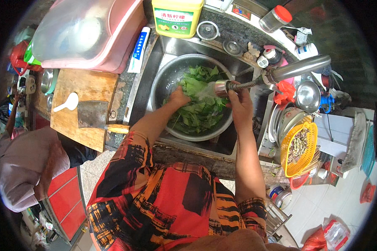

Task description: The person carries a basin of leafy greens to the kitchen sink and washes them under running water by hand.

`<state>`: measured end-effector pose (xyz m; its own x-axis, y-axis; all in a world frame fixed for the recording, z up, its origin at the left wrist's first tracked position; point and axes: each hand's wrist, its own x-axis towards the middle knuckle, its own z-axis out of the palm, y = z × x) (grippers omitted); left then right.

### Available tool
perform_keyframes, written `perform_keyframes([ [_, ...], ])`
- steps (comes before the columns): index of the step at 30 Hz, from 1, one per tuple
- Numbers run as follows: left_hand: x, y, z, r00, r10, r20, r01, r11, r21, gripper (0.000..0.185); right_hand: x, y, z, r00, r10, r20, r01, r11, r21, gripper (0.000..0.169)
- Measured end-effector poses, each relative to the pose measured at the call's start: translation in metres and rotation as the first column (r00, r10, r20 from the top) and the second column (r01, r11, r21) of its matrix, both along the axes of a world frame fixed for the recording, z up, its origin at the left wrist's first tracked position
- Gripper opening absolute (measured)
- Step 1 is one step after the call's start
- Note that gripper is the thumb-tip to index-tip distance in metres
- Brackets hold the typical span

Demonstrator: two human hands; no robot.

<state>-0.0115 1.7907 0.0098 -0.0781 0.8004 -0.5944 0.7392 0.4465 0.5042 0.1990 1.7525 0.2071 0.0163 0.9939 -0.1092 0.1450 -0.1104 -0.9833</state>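
Observation:
A large round metal basin (pixel 159 78) stands in the stainless steel sink (pixel 172 47), with leafy greens (pixel 201 109) and water inside. My left hand (pixel 179 98) reaches over the basin's left part and touches the leaves; its fingertips are partly hidden, and whether it grips any cannot be told. My right hand (pixel 240 102) holds the metal spray head (pixel 221 88) of the flexible-hose faucet near the basin's right rim. Water seems to run from the head onto the greens.
Left of the sink, a cleaver (pixel 92 114) and a white spoon (pixel 69 102) lie on a wooden cutting board (pixel 81 78). A yellow basket (pixel 284 157) and bowls stand at right. Another person (pixel 28 160) is at far left. A yellow jug (pixel 177 15) stands behind.

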Motion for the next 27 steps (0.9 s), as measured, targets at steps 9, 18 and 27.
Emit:
perform_keyframes([
  [9, 0.001, -0.007, 0.080, 0.982, -0.113, 0.152, 0.047, 0.923, 0.381, 0.069, 0.000, -0.003, 0.019, 1.000, -0.015, -0.023, 0.014, 0.999, -0.045, 0.032],
  [18, 0.004, -0.013, 0.160, 0.967, -0.228, -0.117, 0.256, 0.839, 0.480, 0.086, 0.001, 0.001, 0.006, 0.998, -0.045, 0.039, 0.044, 0.998, 0.038, 0.030],
  [27, 0.024, -0.053, 0.102, 0.870, -0.490, -0.050, 0.477, 0.811, 0.339, 0.062, 0.002, 0.002, 0.005, 0.997, -0.055, 0.058, 0.052, 0.997, 0.063, 0.031],
])
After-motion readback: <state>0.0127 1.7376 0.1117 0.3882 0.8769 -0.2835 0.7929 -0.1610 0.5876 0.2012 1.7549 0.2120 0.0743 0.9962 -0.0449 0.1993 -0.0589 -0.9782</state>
